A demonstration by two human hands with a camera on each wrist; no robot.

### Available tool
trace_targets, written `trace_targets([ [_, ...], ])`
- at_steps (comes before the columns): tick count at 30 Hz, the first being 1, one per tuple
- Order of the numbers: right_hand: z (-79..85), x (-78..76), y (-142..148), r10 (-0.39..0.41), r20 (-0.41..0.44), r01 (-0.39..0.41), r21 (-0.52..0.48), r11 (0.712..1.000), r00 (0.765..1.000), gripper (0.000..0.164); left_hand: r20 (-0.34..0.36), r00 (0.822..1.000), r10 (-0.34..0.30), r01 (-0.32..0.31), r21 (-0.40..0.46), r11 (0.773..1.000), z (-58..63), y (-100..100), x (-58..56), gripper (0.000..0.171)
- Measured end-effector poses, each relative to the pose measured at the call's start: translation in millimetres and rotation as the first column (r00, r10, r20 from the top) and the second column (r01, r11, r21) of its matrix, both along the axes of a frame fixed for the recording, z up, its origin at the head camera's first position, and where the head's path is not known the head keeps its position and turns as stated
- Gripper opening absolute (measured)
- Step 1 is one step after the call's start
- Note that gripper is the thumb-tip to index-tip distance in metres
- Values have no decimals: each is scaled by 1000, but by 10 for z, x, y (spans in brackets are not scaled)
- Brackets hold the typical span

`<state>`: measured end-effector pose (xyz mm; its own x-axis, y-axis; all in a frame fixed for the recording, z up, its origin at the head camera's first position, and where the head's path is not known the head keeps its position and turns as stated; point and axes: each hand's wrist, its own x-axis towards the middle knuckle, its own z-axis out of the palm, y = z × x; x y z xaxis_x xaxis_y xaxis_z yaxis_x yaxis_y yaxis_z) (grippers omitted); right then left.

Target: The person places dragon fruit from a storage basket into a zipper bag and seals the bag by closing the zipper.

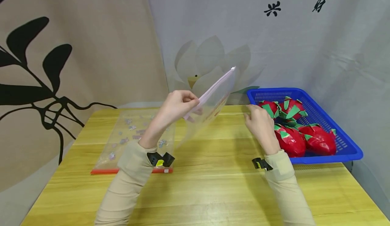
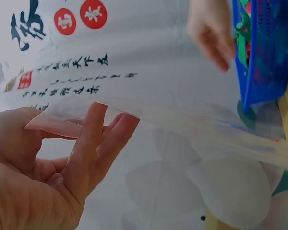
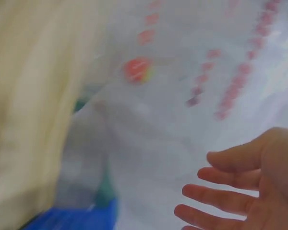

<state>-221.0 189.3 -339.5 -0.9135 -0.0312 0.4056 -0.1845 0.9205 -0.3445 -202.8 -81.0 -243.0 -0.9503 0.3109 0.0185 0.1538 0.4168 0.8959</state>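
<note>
My left hand (image 1: 178, 108) pinches a clear zip bag (image 1: 214, 100) by its pink zipper strip between thumb and fingers. The bag hangs above the table, slanting up to the right, with a white slider at its upper end and red print on its side. In the left wrist view the pink strip (image 2: 62, 125) lies between the thumb and the fingers (image 2: 89, 139). My right hand (image 1: 261, 126) is held beside the left side of a blue basket (image 1: 323, 159). Its fingers (image 3: 221, 199) are spread and hold nothing in the right wrist view.
Several shiny red dragon-fruit-like pieces (image 1: 289, 143) with green leaves lie in the basket at the table's right. A second clear bag (image 1: 117, 151) with a red zipper and small bluish patterns lies flat at the left. A printed curtain (image 1: 122, 50) hangs behind the wooden table (image 1: 201, 192).
</note>
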Motion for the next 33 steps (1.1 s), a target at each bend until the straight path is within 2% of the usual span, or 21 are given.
trace_targets([
  [4, 259, 24, -158, 99, 21, -96, -109, 989, 995, 35, 22, 1000, -7, 7, -6, 1000, 6, 46, 12, 21],
  [8, 458, 44, -296, 199, 109, -167, -253, 953, 974, 39, -83, 996, 14, -23, -119, 993, -10, 109, 22, 22],
  [11, 561, 47, -376, 243, 157, -181, -332, 926, 957, 42, -132, 991, 20, -39, -147, 988, -31, 167, 34, 21],
  [16, 679, 43, -482, 249, 189, -155, -406, 901, 950, 47, -137, 990, -20, 10, -73, 997, -65, 243, 42, 19],
  [24, 741, 11, -551, 215, 253, -83, -448, 890, 943, 53, -150, 988, -38, 33, -34, 999, -128, 322, 41, 19],
  [28, 757, -4, -558, 216, 285, -54, -483, 874, 934, 53, -142, 990, -25, 20, -33, 999, -146, 350, 42, 19],
  [33, 772, -17, -564, 239, 286, -69, -499, 864, 928, 49, -166, 986, 17, -29, -65, 997, -146, 362, 50, 19],
])
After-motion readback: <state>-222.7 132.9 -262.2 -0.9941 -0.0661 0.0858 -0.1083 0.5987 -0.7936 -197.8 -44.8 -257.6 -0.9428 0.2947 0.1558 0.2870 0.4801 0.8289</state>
